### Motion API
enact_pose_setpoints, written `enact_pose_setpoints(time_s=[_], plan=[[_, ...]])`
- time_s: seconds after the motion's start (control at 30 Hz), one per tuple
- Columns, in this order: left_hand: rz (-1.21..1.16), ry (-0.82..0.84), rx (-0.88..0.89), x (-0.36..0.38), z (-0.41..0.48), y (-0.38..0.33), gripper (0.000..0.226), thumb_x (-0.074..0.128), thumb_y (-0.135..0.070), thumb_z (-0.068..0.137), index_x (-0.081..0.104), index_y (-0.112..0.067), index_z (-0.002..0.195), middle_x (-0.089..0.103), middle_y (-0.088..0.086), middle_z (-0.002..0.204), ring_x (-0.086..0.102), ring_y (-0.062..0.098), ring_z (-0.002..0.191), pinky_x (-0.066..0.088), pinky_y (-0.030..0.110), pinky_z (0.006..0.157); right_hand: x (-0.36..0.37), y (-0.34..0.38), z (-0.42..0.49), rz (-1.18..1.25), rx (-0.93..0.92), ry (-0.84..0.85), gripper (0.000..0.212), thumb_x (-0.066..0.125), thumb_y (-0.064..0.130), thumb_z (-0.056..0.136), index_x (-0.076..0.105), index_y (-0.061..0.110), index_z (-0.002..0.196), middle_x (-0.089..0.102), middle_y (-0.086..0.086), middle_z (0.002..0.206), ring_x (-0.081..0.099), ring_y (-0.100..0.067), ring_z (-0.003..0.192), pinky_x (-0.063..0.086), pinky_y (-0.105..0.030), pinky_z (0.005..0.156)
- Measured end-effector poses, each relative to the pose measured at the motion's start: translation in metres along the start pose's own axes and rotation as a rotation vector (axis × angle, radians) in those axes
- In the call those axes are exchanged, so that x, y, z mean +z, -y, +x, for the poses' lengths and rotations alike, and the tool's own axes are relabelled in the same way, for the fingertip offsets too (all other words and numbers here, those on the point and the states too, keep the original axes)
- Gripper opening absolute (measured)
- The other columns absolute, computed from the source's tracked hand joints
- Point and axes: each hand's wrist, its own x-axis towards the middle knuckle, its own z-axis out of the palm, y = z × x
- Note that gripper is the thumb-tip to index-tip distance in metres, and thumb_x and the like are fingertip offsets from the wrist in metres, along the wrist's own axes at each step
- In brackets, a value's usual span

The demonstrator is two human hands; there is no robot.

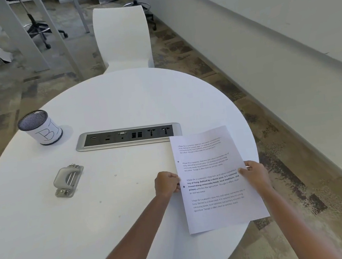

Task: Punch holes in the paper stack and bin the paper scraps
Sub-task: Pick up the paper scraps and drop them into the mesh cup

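A printed paper stack (214, 179) lies at the right side of the round white table (99, 107), with two punched holes along its left edge. My left hand (166, 184) grips that left edge and my right hand (256, 173) grips the right edge. A grey metal hole punch (69, 181) sits on the table to the left, apart from both hands. Further back left stands a mesh cup bin (40, 127) wrapped in paper with letters on it. A few tiny paper scraps (115, 175) dot the table between the punch and the stack.
A silver and black socket panel (128, 136) is set into the table's middle, touching the stack's top corner. A white chair (123, 39) stands beyond the table. The table's right edge runs just past the paper, with floor and a wall beyond.
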Motion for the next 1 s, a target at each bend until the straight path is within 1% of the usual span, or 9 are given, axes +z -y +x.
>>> enact_pose_setpoints(time_s=[0.1, 0.2, 0.3, 0.4, 0.53, 0.73, 0.87, 0.93, 1.0], plan=[[0.007, -0.006, -0.014, -0.002, -0.003, 0.003, 0.029, 0.056, 0.008, 0.078, 0.055, -0.011, 0.056, 0.061, 0.009, 0.066, 0.054, 0.011, 0.041, 0.05, 0.022, 0.049, 0.003, -0.005, -0.003, -0.001, 0.03, -0.007, 0.027, 0.056, 0.009, 0.087, 0.058, 0.001, 0.113, 0.067, -0.02, 0.107, 0.063, -0.032, 0.091, 0.05, -0.039, 0.079], [0.027, -0.017, -0.022, -0.003, -0.007, 0.004, 0.029, 0.053, 0.01, 0.077, 0.052, -0.01, 0.056, 0.059, 0.009, 0.066, 0.053, 0.016, 0.044, 0.048, 0.021, 0.046, 0.006, -0.008, -0.007, -0.023, 0.038, -0.02, 0.032, 0.058, 0.009, 0.086, 0.055, 0.003, 0.118, 0.065, -0.02, 0.11, 0.06, -0.029, 0.088, 0.049, -0.037, 0.078], [0.053, -0.021, -0.028, -0.004, -0.008, 0.004, 0.028, 0.054, 0.009, 0.078, 0.051, -0.009, 0.058, 0.058, 0.008, 0.064, 0.052, 0.017, 0.046, 0.048, 0.021, 0.046, 0.009, -0.008, -0.01, -0.077, 0.008, -0.034, 0.041, 0.059, 0.009, 0.086, 0.049, 0.005, 0.126, 0.061, -0.021, 0.116, 0.06, -0.033, 0.097, 0.048, -0.038, 0.078], [0.107, -0.03, -0.022, -0.005, -0.01, 0.002, 0.028, 0.052, 0.01, 0.077, 0.049, -0.009, 0.057, 0.059, 0.014, 0.066, 0.052, 0.019, 0.047, 0.055, 0.031, 0.059, 0.011, -0.007, -0.013, -0.143, -0.03, -0.041, 0.045, 0.059, 0.008, 0.085, 0.047, 0.004, 0.129, 0.058, -0.023, 0.118, 0.058, -0.035, 0.103, 0.048, -0.041, 0.083], [0.196, -0.036, -0.008, -0.006, -0.011, -0.001, 0.029, 0.049, 0.008, 0.077, 0.047, -0.01, 0.055, 0.056, 0.008, 0.058, 0.056, 0.027, 0.057, 0.057, 0.039, 0.076, 0.012, -0.008, -0.015, -0.199, -0.05, -0.055, 0.046, 0.061, 0.008, 0.084, 0.048, 0.003, 0.127, 0.055, -0.024, 0.118, 0.058, -0.035, 0.103, 0.049, -0.043, 0.085], [0.275, -0.063, 0.03, -0.004, -0.014, -0.003, 0.012, 0.046, 0.003, 0.08, 0.053, -0.005, 0.073, 0.069, 0.023, 0.094, 0.066, 0.035, 0.082, 0.055, 0.04, 0.079, 0.015, -0.009, -0.018, -0.228, -0.069, -0.072, 0.042, 0.061, 0.009, 0.084, 0.05, 0.004, 0.125, 0.053, -0.023, 0.118, 0.055, -0.034, 0.106, 0.048, -0.043, 0.088], [0.325, -0.059, 0.032, -0.006, -0.016, -0.002, 0.018, 0.046, -0.001, 0.08, 0.059, 0.003, 0.092, 0.069, 0.021, 0.099, 0.065, 0.036, 0.093, 0.052, 0.036, 0.077, 0.016, -0.009, -0.02, -0.214, -0.104, -0.083, 0.042, 0.058, 0.007, 0.086, 0.049, 0.004, 0.127, 0.053, -0.024, 0.117, 0.054, -0.034, 0.106, 0.048, -0.043, 0.088], [0.352, -0.077, 0.048, -0.009, -0.018, 0.0, 0.012, 0.045, -0.003, 0.081, 0.057, -0.003, 0.083, 0.065, 0.016, 0.09, 0.06, 0.033, 0.085, 0.045, 0.031, 0.069, 0.019, -0.006, -0.024, -0.208, -0.155, -0.111, 0.038, 0.056, 0.006, 0.087, 0.05, 0.005, 0.125, 0.053, -0.023, 0.116, 0.055, -0.032, 0.102, 0.048, -0.042, 0.085], [0.383, -0.128, 0.074, -0.013, -0.019, 0.006, 0.017, 0.043, -0.006, 0.083, 0.044, -0.012, 0.067, 0.055, 0.01, 0.082, 0.049, 0.028, 0.075, 0.037, 0.027, 0.064, 0.026, -0.001, -0.028, -0.183, -0.192, -0.124, 0.034, 0.054, 0.007, 0.088, 0.052, 0.007, 0.123, 0.052, -0.02, 0.113, 0.055, -0.029, 0.096, 0.048, -0.041, 0.082]])
